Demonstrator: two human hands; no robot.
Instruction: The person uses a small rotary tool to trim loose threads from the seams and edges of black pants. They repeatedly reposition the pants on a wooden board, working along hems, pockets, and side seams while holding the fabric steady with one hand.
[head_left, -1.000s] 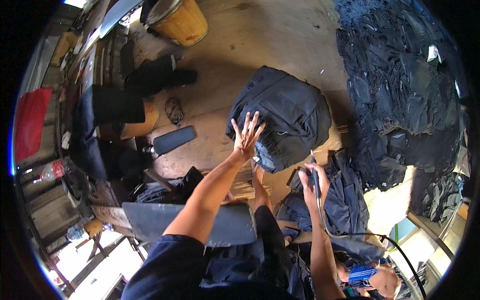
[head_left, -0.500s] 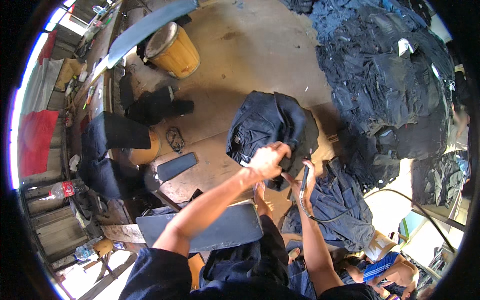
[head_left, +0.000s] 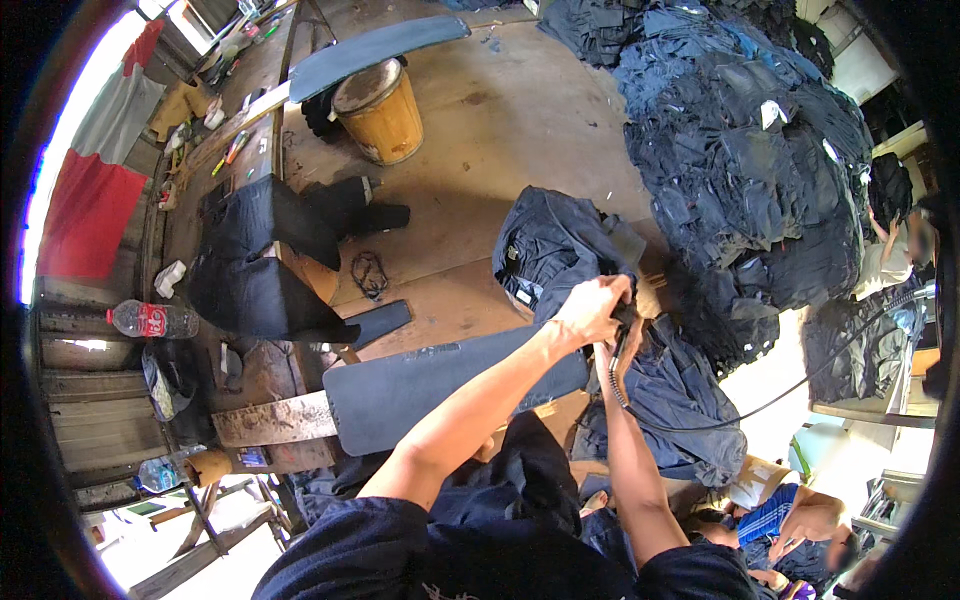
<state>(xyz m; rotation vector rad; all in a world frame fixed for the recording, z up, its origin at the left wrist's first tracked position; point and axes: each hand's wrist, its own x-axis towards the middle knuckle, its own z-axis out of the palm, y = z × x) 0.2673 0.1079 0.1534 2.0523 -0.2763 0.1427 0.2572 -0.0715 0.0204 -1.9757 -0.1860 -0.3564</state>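
Dark garment point(head_left: 560, 235): one item, bunched, mid-scene; opening turned to the left, a small pale patch showing inside.
Left hand point(head_left: 597, 310): at the garment's near right edge, fingers curled in; we cannot tell whether they pinch cloth or tool.
Right hand point(head_left: 622, 352): just nearer than the left, wrapped about the corded tool point(head_left: 614, 383).
Tool tip: hidden among the fingers; we cannot tell whether it touches cloth.
Cable point(head_left: 765, 417): black, running from the tool to the far right.
Step in hand: we judge it to be work at the garment's edge, both hands meeting at the tool.
Next move: in our judgement it calls for a firm hold on the cloth, the tip kept off the fingers, and slack in the cable.
Loose dark clothing point(head_left: 690, 425): heaped just right of the right forearm.
Large cloth heap point(head_left: 740, 180): dark, far right.
Dark board point(head_left: 410, 390): flat, near side, the left forearm crossing above it.
Yellow drum point(head_left: 388, 120): upright, far left of the garment, on the brown floor point(head_left: 475, 165).
Co-worker point(head_left: 812, 518): near right, blue shorts.
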